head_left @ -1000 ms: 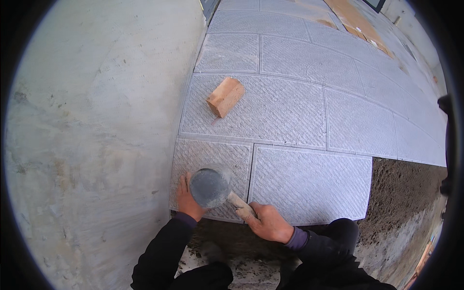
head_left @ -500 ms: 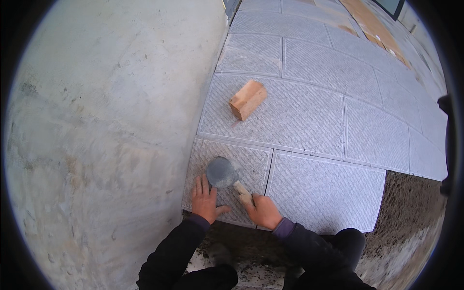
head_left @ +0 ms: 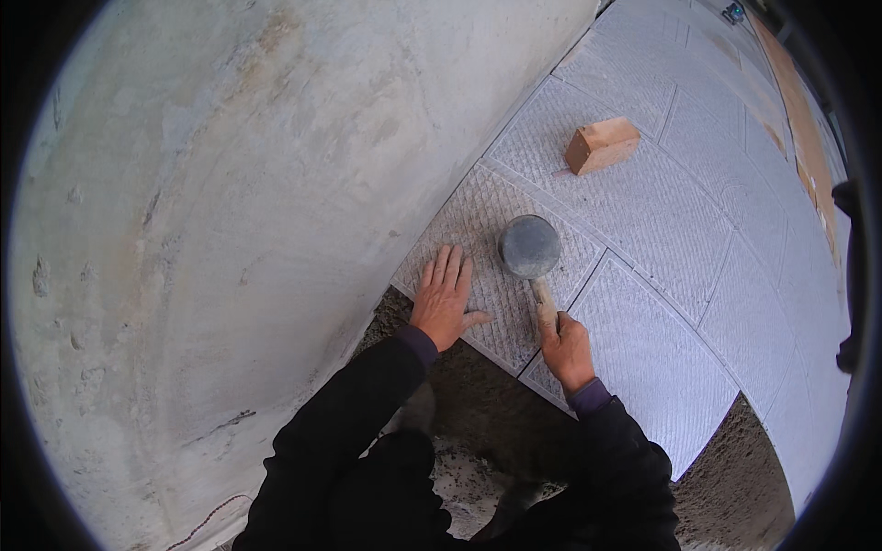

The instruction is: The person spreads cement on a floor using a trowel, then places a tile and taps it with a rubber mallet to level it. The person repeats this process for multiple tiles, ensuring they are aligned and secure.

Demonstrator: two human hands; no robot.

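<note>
My right hand (head_left: pixel 568 351) is wrapped round the pale wooden handle of a rubber mallet (head_left: pixel 530 247). The mallet's round dark grey head is over a grooved grey paving slab (head_left: pixel 496 321) beside the wall; whether it touches the slab I cannot tell. My left hand (head_left: pixel 445 301) lies on the same slab, left of the mallet head, fingers stretched out and thumb apart. To the right, a second paving slab (head_left: pixel 643 354) meets this one along a dark narrow joint. Farther off, a wooden block (head_left: pixel 602 145) lies on another laid slab.
A bare concrete wall (head_left: pixel 230 230) runs along the left side. Dark, loose bedding (head_left: pixel 735 477) borders the slabs at lower right and near my legs. More laid slabs stretch away to the far right, with a brown board-like strip (head_left: pixel 797 119) along them.
The view has turned, so wall and slabs now run aslant. The mallet head has shifted away from my left hand, leaving a wider gap. My left hand stays on the same slab.
</note>
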